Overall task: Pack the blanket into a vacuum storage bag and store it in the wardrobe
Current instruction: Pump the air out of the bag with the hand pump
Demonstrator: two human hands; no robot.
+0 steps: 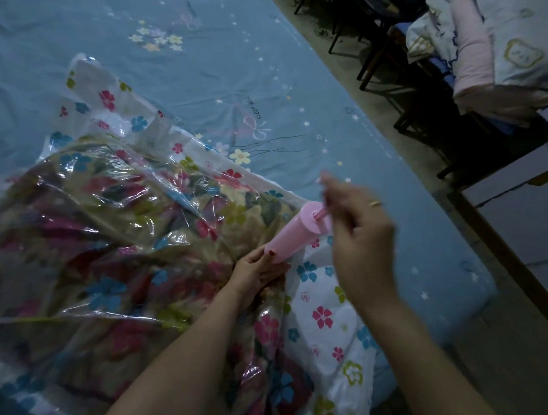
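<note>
The blanket (111,225), a soft floral fabric in tan and pink, lies bunched inside the vacuum storage bag (153,170), whose clear, glossy film printed with flowers is creased over it; both rest on the bed's blue sheet (191,67). The step in hand looks like pumping the air out. The left hand (261,269) curls round the lower end of the smooth pink hand pump (292,233), holding it down against the bag. Just above that grip the right hand (355,230) pinches the thin plunger rod (321,212), partly drawn out; its handle is blurred. To do this well, keep the pump's base square and firm on the valve, which is hidden, and stroke straight along the barrel. Well beyond the pump, folded bedding (498,45) is stacked on a chair.
</note>
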